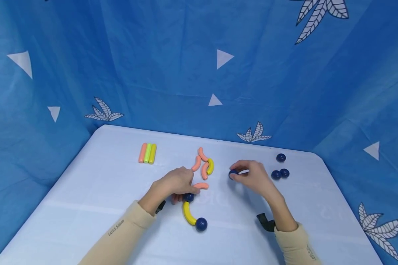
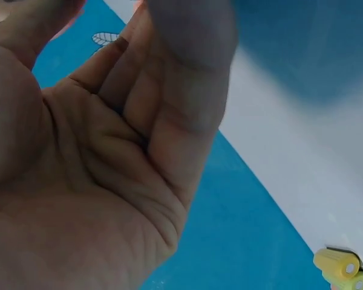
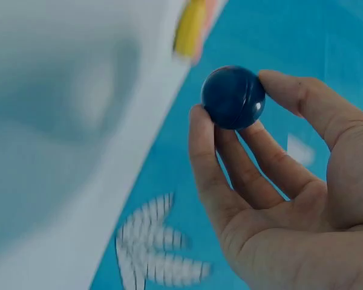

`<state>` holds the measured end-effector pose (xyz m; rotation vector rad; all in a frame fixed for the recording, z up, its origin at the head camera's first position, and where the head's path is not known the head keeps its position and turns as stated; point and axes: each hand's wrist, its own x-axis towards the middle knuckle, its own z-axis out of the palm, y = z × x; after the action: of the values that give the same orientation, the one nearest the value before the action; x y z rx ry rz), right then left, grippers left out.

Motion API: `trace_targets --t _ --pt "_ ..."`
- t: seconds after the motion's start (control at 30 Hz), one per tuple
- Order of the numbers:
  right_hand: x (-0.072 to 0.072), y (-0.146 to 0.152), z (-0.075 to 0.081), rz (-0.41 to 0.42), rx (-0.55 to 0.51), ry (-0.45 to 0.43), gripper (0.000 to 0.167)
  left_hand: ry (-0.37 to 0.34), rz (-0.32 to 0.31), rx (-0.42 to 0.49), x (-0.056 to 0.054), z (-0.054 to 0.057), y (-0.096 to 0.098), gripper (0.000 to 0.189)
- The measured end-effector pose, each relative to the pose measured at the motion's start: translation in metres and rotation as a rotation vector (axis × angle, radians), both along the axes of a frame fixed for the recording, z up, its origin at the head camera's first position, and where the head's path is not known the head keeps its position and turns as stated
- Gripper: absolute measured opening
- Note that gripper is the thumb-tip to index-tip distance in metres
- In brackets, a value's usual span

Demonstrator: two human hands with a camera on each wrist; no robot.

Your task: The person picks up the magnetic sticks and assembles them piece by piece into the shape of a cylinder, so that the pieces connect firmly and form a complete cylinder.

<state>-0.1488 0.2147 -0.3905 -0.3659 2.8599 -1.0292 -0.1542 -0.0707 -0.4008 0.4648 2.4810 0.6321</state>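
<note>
Our right hand [image 1: 253,177] pinches a blue ball [image 3: 230,98] over the bench [image 1: 238,235]; a light, steady fingertip hold suits it. Whether our left hand [image 1: 178,180], near a yellow curved stick [image 1: 187,214], grips anything, we cannot tell.

Right hand [image 1: 254,176] pinches, thumb [image 3: 314,103] opposite fingers [image 3: 204,148]; left hand [image 1: 177,180] reaches low, back up

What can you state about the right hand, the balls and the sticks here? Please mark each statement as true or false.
1. The right hand is empty. False: it pinches a blue ball.
2. A curved yellow stick lies between two blue balls. True.
3. All three straight sticks are pink. False: one is pink, one green, one yellow.
4. In the head view, three more balls lie to the right of that hand. True.
</note>
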Motion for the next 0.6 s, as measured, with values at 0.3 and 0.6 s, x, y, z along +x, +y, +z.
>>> trace_targets --t 0.3,0.6 --pt "0.011 -0.043 -0.023 0.182 0.014 -0.061 0.018 0.289 -0.072 -0.001 0.001 -0.013 0.019 0.032" --pt "0.016 -0.055 -0.028 0.2 -0.019 -0.09 0.02 0.246 -0.075 0.048 -0.003 -0.017 0.016 0.027"
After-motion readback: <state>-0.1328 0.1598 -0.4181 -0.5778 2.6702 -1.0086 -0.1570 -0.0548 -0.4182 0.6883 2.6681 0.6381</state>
